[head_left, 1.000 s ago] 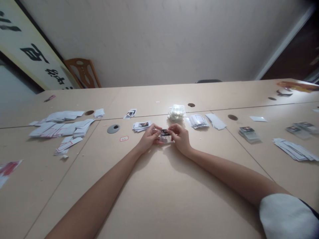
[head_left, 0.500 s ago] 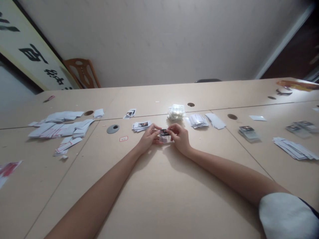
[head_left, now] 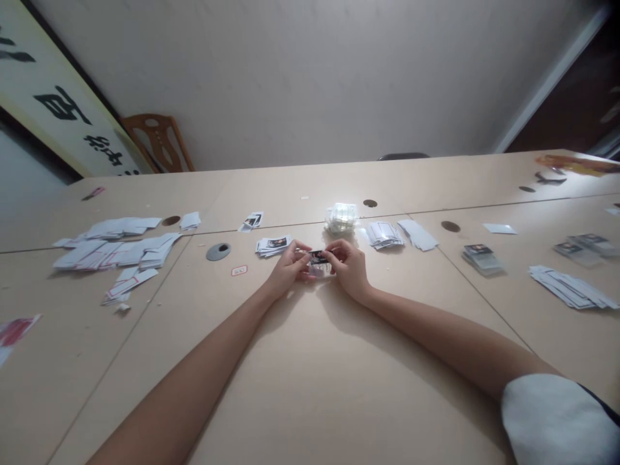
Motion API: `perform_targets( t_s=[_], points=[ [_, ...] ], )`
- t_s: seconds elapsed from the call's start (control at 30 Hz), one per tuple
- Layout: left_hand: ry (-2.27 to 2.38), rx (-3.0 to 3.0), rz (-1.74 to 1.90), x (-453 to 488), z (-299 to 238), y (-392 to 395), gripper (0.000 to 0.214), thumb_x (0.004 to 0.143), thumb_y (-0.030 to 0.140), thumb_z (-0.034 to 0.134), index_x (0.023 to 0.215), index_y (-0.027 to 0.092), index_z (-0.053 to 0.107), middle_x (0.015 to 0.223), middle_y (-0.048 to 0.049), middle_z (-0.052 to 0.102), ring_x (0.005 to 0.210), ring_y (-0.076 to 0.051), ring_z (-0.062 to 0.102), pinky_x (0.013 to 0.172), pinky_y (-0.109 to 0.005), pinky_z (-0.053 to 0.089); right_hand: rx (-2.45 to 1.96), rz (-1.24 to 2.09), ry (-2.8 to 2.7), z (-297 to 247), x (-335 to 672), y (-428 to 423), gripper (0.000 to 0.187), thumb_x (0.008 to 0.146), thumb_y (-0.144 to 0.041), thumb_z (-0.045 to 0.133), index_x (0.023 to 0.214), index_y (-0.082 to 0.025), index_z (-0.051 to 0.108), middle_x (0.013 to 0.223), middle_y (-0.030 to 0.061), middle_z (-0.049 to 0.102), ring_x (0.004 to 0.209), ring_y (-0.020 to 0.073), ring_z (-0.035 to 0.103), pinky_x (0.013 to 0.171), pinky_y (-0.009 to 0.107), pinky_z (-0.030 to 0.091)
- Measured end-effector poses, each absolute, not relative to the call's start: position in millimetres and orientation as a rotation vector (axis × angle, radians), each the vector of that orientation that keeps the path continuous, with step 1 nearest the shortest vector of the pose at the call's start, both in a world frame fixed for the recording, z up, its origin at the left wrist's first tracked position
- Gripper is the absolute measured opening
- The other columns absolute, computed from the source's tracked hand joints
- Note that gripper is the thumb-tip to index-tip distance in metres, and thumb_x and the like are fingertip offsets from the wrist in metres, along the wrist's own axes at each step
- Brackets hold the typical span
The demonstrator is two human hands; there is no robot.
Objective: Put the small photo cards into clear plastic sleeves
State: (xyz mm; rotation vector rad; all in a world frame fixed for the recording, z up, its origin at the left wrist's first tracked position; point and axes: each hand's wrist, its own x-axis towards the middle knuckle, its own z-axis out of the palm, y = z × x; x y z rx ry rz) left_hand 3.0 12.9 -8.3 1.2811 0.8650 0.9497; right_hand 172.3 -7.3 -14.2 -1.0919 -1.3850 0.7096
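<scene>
Both my hands pinch a small pack of cards (head_left: pixel 320 258) just above the table, its dark printed face up and its front side pale and shiny. My left hand (head_left: pixel 289 266) closes on the left end, and my right hand (head_left: pixel 349 266) grips the right end with thumb and fingers. Fingers cover both ends of the pack, so I cannot make out whether it sits in a clear sleeve. Just beyond my hands is a heap of clear plastic pouches (head_left: pixel 341 217). A stack of picture cards (head_left: pixel 272 245) lies beside my left hand.
White card stacks (head_left: pixel 385 235) lie to the right, with clear-wrapped card packs (head_left: pixel 482 258) farther over. Many white paper slips (head_left: pixel 116 250) cover the left. A grey cable-hole cover (head_left: pixel 219 251) and a red-bordered label (head_left: pixel 239 271) lie nearer. A wooden chair (head_left: pixel 159 143) stands behind the table (head_left: pixel 329 381).
The pack tilts slightly between my fingers, while both hands stay in nearly the same place. The whole view has shifted a little.
</scene>
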Motion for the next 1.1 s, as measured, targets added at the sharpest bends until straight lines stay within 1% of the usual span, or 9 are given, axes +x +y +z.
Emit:
perform_targets(
  t_s=[0.17, 0.27, 0.47, 0.63, 0.73, 0.9, 1.1],
  points=[
    [0.863, 1.291, 0.952, 1.5, -10.7, 14.7, 0.042, 0.075, 0.046, 0.072, 0.097, 0.02, 0.047, 0.085, 0.0002, 0.061, 0.06, -0.009, 0.061, 0.056, -0.024, 0.057, -1.103, 0.713, -1.371, -12.5, 171.9, -8.3, 0.014, 0.081, -0.031, 0.063, 0.076, -0.019, 0.059, 0.06, -0.0013, 0.061, 0.049, 0.0114, 0.055, 0.046, 0.023, 0.043],
    [0.845, 1.302, 0.954, 0.7, -12.1, 15.8, 0.041, 0.076, 0.046, 0.071, 0.096, 0.02, 0.047, 0.087, -0.0007, 0.061, 0.062, -0.009, 0.061, 0.057, -0.026, 0.058, -1.105, 0.713, -1.37, -10.6, 171.5, -9.5, 0.015, 0.081, -0.032, 0.064, 0.076, -0.019, 0.059, 0.06, -0.0015, 0.06, 0.049, 0.0113, 0.055, 0.045, 0.022, 0.043],
    [0.835, 1.291, 0.96, 1.2, -13.3, 16.8, 0.038, 0.077, 0.044, 0.07, 0.093, 0.02, 0.045, 0.081, 0.0018, 0.059, 0.058, -0.007, 0.058, 0.056, -0.026, 0.059, -1.092, 0.734, -1.376, -10.5, 170.9, -10.7, 0.016, 0.082, -0.034, 0.063, 0.076, -0.019, 0.058, 0.059, -0.0019, 0.06, 0.047, 0.0114, 0.056, 0.044, 0.022, 0.044],
    [0.848, 1.277, 0.955, 2.0, -13.1, 17.1, 0.039, 0.077, 0.044, 0.07, 0.091, 0.021, 0.043, 0.087, 0.0001, 0.061, 0.061, -0.01, 0.064, 0.054, -0.027, 0.059, -1.095, 0.712, -1.397, -8.8, 171.2, -11.1, 0.015, 0.082, -0.032, 0.063, 0.075, -0.019, 0.058, 0.059, -0.0014, 0.061, 0.048, 0.0116, 0.057, 0.044, 0.022, 0.044],
    [0.854, 1.278, 0.951, 2.0, -12.7, 17.0, 0.039, 0.077, 0.045, 0.07, 0.09, 0.021, 0.043, 0.086, 0.0003, 0.061, 0.061, -0.011, 0.065, 0.054, -0.027, 0.058, -1.104, 0.721, -1.398, -6.6, 171.5, -11.5, 0.015, 0.082, -0.032, 0.063, 0.075, -0.02, 0.058, 0.06, -0.0011, 0.062, 0.048, 0.0118, 0.058, 0.044, 0.022, 0.044],
    [0.847, 1.276, 0.957, 2.5, -11.9, 17.0, 0.039, 0.076, 0.045, 0.07, 0.089, 0.021, 0.043, 0.083, 0.0018, 0.06, 0.056, -0.008, 0.061, 0.054, -0.027, 0.059, -1.12, 0.721, -1.389, -5.6, 171.4, -11.5, 0.015, 0.081, -0.032, 0.064, 0.075, -0.019, 0.058, 0.057, -0.0017, 0.06, 0.046, 0.0118, 0.056, 0.043, 0.022, 0.042],
    [0.855, 1.262, 0.956, 3.8, -9.1, 15.4, 0.04, 0.075, 0.045, 0.072, 0.087, 0.021, 0.043, 0.08, 0.0026, 0.06, 0.055, -0.009, 0.061, 0.053, -0.027, 0.058, -1.125, 0.72, -1.382, -8.9, 171.0, -10.2, 0.015, 0.081, -0.031, 0.064, 0.075, -0.019, 0.058, 0.057, -0.002, 0.06, 0.045, 0.0114, 0.056, 0.043, 0.022, 0.043]
  ],
)
